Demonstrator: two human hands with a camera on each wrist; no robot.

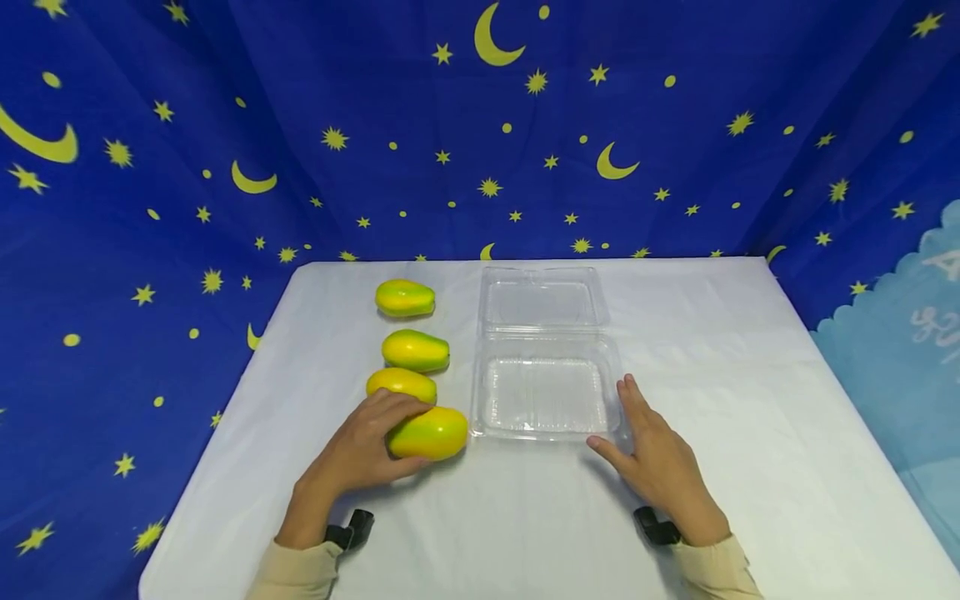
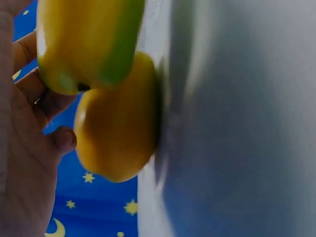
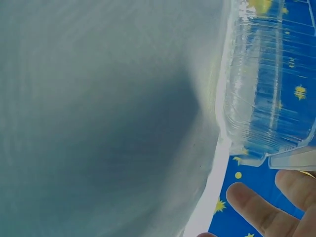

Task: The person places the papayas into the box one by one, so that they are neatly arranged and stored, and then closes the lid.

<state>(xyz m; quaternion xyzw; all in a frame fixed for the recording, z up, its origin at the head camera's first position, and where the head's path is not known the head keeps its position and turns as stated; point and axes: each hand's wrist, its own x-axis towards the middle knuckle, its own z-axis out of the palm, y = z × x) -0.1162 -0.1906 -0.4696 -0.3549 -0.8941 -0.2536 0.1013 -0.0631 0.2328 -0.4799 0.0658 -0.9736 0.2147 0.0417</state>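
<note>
Under my left hand: nearest mango, grasped.
Beside my right hand: clear box, empty; fingers relaxed.
Left: all four mangoes.

sleeves: beige, long | wrist cameras: black, strapped

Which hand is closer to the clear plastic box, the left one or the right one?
Right. The right hand lies flat by the clear plastic box, at its near right corner. The left hand grips the nearest papaya, left of the box.
</note>
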